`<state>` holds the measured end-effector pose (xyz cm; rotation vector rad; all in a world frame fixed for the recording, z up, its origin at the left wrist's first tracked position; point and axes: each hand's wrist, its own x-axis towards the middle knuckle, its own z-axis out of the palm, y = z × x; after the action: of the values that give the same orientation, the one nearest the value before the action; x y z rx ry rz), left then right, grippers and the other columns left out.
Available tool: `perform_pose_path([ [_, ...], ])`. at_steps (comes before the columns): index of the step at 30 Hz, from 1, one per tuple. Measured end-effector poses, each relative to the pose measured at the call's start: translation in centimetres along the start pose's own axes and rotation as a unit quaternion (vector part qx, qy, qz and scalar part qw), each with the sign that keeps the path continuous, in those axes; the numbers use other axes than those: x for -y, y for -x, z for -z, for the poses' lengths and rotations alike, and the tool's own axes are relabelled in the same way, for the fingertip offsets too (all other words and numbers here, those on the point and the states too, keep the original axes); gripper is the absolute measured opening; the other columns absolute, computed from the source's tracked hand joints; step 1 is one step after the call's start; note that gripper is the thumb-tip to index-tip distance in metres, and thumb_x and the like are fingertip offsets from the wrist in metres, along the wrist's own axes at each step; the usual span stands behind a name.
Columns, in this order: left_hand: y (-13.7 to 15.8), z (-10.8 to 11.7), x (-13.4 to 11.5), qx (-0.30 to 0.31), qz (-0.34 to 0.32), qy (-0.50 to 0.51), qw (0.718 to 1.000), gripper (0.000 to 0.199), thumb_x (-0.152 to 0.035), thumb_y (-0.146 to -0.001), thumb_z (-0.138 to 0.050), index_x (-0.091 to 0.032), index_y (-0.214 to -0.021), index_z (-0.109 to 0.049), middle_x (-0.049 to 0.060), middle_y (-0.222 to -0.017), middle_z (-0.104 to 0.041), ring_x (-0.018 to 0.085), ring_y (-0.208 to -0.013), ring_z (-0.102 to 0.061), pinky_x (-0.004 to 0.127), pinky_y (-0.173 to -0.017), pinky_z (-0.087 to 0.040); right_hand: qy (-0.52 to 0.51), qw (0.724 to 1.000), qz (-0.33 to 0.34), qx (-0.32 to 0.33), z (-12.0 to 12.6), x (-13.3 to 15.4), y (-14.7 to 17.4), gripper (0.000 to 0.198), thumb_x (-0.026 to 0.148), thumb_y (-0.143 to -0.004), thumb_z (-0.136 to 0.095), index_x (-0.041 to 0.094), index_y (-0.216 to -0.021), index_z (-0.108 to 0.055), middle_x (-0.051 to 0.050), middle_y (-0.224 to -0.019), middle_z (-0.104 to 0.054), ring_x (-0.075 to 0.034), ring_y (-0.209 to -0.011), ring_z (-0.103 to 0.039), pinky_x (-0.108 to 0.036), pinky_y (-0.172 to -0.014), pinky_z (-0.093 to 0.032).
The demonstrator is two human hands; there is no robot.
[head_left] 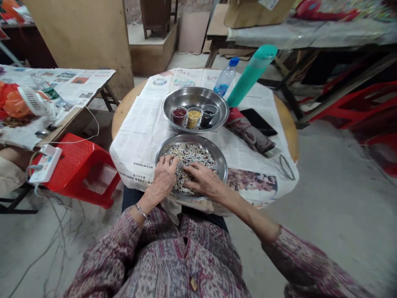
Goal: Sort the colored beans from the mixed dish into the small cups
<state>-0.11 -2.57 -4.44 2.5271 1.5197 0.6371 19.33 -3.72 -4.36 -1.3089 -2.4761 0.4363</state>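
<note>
Mixed white, yellow and dark bead-like grains [198, 154] are covering the bottom of a shallow round steel pan [223, 169], and the person's fingertips are resting right in them. Left hand [163, 176]: fingers are bending close together at the pan's left side, and honestly I can't tell if they're pinching anything. Right hand [203, 178]: thumb and fingers are lying spread apart near the middle, not visibly gripping.

Just beyond the pan, a deeper round steel bowl [221, 103] is holding a clear plastic cup of dark red pieces [179, 116], a clear plastic cup of yellow pieces [193, 118] and a clear plastic cup of black pieces [207, 117]. Progress-wise, I'd call it partway: three colours are already sitting apart, while loads of mixed stuff is remaining in the pan.

Further out, a blue-capped clear bottle [226, 78] and a long turquoise tube-shaped object [252, 76] are sharing the newspaper-covered round wooden table [294, 140]. Off left, a red plastic stool [82, 165] is carrying a white power strip [48, 165].
</note>
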Motion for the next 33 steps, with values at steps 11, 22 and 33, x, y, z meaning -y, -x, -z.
perform_pose_path([
  [11,-0.1,-0.1,0.0,-0.022,0.009,0.026,0.999,0.066,0.005,-0.077,-0.041,-0.012,-0.141,-0.04,0.016,-0.132,-0.049,0.027,-0.125,-0.045,0.046,-0.108,-0.044,0.079,0.99,-0.062,-0.102,0.2,-1.2,-6.3,0.031,0.026,-0.095,-0.05,0.018,-0.12,-0.067,-0.014,-0.118,-0.065,-0.029,-0.111,-0.052,-0.041,-0.092,-0.046],
  [22,0.2,-0.3,0.2,-0.036,0.013,0.044,0.998,0.072,0.003,-0.078,-0.041,-0.017,-0.147,-0.035,0.015,-0.141,-0.042,0.028,-0.132,-0.039,0.05,-0.113,-0.041,0.038,0.987,0.159,0.005,-0.7,0.2,-3.4,0.035,0.036,-0.088,-0.065,0.02,-0.119,-0.068,-0.014,-0.132,-0.06,-0.031,-0.127,-0.047,-0.051,-0.106,-0.038],
  [33,0.1,-0.2,0.2,-0.028,0.001,0.02,0.999,0.062,0.003,-0.079,-0.043,-0.015,-0.138,-0.046,0.014,-0.134,-0.048,0.027,-0.126,-0.043,0.047,-0.109,-0.045,0.042,0.991,-0.005,-0.127,0.4,-3.1,-0.1,0.024,0.023,-0.093,-0.052,0.018,-0.107,-0.071,-0.013,-0.118,-0.067,-0.027,-0.113,-0.058,-0.044,-0.102,-0.048],
])
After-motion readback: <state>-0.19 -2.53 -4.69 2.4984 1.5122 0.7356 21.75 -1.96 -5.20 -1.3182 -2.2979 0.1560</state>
